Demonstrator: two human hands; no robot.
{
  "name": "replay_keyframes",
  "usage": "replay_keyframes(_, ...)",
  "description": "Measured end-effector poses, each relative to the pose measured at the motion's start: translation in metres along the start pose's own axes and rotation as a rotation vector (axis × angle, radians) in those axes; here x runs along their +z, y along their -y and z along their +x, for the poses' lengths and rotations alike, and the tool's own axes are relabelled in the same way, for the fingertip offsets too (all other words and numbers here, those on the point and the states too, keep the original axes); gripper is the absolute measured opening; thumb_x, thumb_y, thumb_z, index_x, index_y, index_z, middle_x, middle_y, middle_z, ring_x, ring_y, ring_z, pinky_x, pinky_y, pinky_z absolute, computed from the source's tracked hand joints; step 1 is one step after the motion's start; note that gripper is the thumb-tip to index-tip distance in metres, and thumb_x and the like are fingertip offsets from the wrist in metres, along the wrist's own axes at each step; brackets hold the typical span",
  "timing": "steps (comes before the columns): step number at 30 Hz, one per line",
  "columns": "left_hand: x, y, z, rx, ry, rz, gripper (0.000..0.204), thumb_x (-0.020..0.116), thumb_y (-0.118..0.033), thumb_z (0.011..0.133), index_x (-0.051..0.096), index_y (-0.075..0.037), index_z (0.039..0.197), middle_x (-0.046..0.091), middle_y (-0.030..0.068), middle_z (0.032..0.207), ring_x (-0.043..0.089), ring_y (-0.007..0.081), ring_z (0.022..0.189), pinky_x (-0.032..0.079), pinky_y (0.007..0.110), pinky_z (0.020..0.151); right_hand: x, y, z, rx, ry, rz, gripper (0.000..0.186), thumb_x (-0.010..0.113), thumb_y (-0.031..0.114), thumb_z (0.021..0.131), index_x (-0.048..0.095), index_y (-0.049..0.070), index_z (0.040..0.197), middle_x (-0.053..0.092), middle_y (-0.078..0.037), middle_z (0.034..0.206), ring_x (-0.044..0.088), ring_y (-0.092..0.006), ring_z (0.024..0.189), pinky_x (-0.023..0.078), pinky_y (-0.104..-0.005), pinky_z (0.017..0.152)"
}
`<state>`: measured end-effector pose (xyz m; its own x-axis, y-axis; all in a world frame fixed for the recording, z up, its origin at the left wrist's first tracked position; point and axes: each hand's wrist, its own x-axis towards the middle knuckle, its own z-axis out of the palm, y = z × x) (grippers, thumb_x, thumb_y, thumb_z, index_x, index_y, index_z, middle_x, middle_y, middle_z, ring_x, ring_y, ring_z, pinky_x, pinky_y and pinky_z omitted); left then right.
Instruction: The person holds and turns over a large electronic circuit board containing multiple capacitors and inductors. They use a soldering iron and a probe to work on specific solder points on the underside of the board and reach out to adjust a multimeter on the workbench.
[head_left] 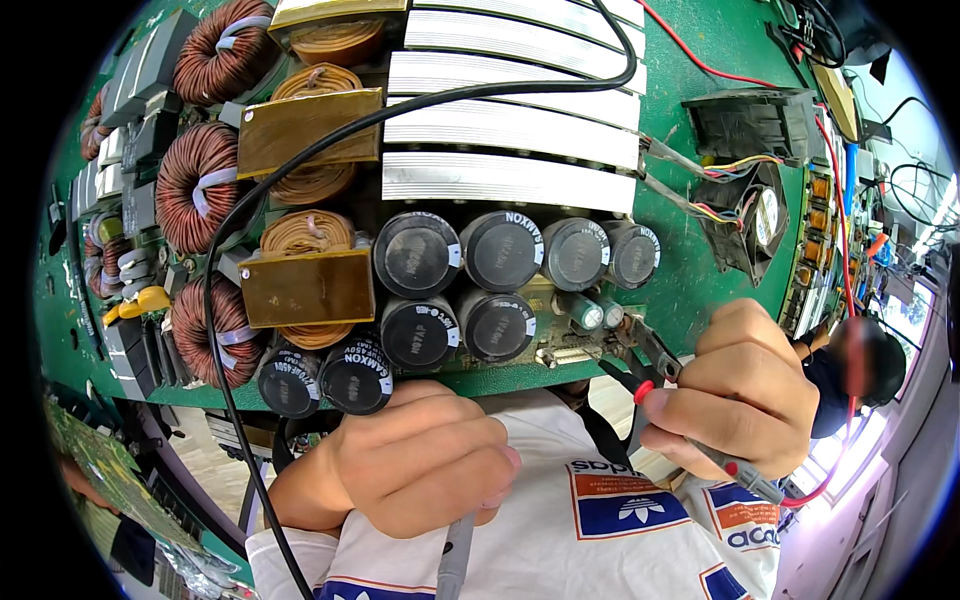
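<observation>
My left hand (420,455) is closed in a fist near the front edge of the circuit board, just below the black capacitors (357,374). A grey test probe (455,560) sticks out downward from its fingers; its tip is hidden. My right hand (735,400) is closed around another grey test probe (745,478) with a red lead at its rear end. At the front of that hand show a red ring and dark tip (630,382), beside a grey metal part (655,350) at the board's right front corner. Whether the tip touches the board, I cannot tell.
Copper-wound ring coils (198,188), brown transformers (308,290) and white-finned heatsinks (510,120) crowd the board. A black cable (440,97) crosses over it. Two black fans (755,125) lie on the green mat (670,240). A person in a dark cap (885,362) is at the right.
</observation>
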<state>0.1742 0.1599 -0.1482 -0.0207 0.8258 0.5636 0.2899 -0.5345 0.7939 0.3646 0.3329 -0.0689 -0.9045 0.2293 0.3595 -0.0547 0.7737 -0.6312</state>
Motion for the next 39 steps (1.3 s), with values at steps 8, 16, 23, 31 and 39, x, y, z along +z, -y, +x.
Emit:
replay_keyframes(8,-0.001,0.003,0.002,0.046,0.011,0.021,0.024,0.073,-0.016,0.078,0.063,0.003,0.088,0.062,0.0131,0.078,0.06,0.0212,0.06,0.048,0.027,0.049,-0.005,0.009,-0.005,0.121,0.076,0.004,0.031,0.083,0.011,0.064,0.072,-0.001,0.09,0.061,-0.007,0.073,0.052,-0.0195,0.059,0.036,-0.0329,0.052)
replay_keyframes(16,0.0,0.002,0.002,0.037,0.009,0.013,0.023,0.073,-0.015,0.077,0.063,0.003,0.087,0.062,0.0131,0.076,0.06,0.0209,0.059,0.047,0.027,0.048,-0.003,0.017,0.001,0.173,0.026,-0.055,0.026,0.077,0.004,0.06,0.07,-0.001,0.084,0.06,-0.006,0.068,0.049,-0.0175,0.053,0.033,-0.0304,0.047)
replay_keyframes(23,-0.001,0.002,0.003,0.028,0.021,0.008,0.023,0.073,-0.013,0.075,0.062,0.003,0.088,0.062,0.013,0.076,0.06,0.0208,0.059,0.046,0.027,0.047,-0.002,0.017,-0.005,0.191,0.017,-0.006,0.027,0.071,-0.003,0.059,0.07,-0.001,0.086,0.06,-0.006,0.069,0.049,-0.0172,0.054,0.033,-0.0306,0.048)
replay_keyframes(31,0.0,0.001,0.002,0.013,0.003,0.011,0.02,0.071,-0.009,0.073,0.062,0.002,0.087,0.062,0.0127,0.075,0.059,0.0207,0.057,0.046,0.027,0.046,-0.004,0.015,-0.007,0.173,0.039,0.005,0.027,0.073,-0.004,0.061,0.07,-0.003,0.088,0.061,-0.007,0.071,0.049,-0.0173,0.055,0.034,-0.0303,0.048)
replay_keyframes(39,0.0,0.001,-0.001,0.005,0.0,0.013,0.02,0.071,-0.008,0.073,0.063,0.002,0.088,0.063,0.0132,0.076,0.06,0.021,0.058,0.048,0.027,0.047,-0.005,0.015,-0.005,0.196,0.068,0.011,0.026,0.074,-0.003,0.062,0.07,-0.003,0.087,0.062,-0.008,0.072,0.05,-0.0175,0.056,0.034,-0.0306,0.048)
